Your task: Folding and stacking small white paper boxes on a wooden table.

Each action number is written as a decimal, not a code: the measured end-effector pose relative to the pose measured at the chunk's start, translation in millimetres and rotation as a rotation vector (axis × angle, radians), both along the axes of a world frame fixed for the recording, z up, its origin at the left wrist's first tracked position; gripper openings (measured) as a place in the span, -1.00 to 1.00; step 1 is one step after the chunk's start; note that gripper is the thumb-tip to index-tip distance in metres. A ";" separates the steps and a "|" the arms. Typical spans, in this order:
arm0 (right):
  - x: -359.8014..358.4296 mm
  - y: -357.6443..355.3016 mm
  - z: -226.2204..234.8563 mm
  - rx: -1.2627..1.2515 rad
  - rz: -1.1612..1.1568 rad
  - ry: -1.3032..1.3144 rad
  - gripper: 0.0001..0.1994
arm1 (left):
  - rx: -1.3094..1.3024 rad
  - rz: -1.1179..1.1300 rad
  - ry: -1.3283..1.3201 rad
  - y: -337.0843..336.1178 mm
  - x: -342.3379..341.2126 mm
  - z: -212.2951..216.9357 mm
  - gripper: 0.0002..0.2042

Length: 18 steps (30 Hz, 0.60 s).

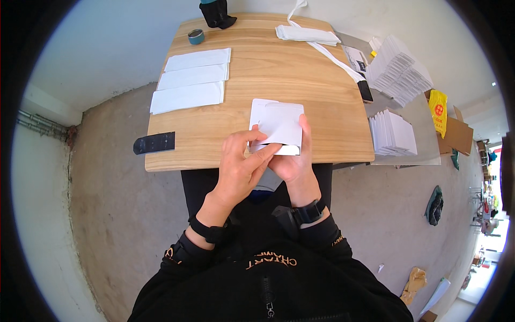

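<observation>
A small white cardboard box (284,119) is held between my two hands above the near edge of the table. My right hand (292,167) cups it from below and along its right side, with the thumb up the right edge. My left hand (240,161) grips the lower left of the box, its fingers on the near end. A dark gap shows at that end beside a flap (288,150). The box hides some of the fingertips.
Overlapping flat white pieces (190,80) lie on the left of the wooden table (257,70). Behind them stand a teal round container (196,36) and a black-covered object (217,13). White stacks (397,70) fill a side surface at right. A black strip (155,143) overhangs the table's left edge.
</observation>
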State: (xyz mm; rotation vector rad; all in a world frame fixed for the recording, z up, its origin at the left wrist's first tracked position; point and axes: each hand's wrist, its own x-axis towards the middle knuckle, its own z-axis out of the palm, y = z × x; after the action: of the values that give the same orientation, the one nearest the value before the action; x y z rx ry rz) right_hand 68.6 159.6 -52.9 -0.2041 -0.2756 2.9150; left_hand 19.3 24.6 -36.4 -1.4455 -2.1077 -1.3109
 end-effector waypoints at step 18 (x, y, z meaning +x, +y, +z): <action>-0.5 -1.0 0.3 -0.018 0.081 -0.004 -0.31 | 0.088 -0.036 -0.367 -6.5 -5.1 -4.9 -0.74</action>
State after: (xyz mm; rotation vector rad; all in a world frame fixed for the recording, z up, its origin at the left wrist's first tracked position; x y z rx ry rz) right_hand 68.1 158.6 -52.6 -0.2068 -0.2651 2.9985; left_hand 14.2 18.2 -41.3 -1.2920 -2.2123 -1.7735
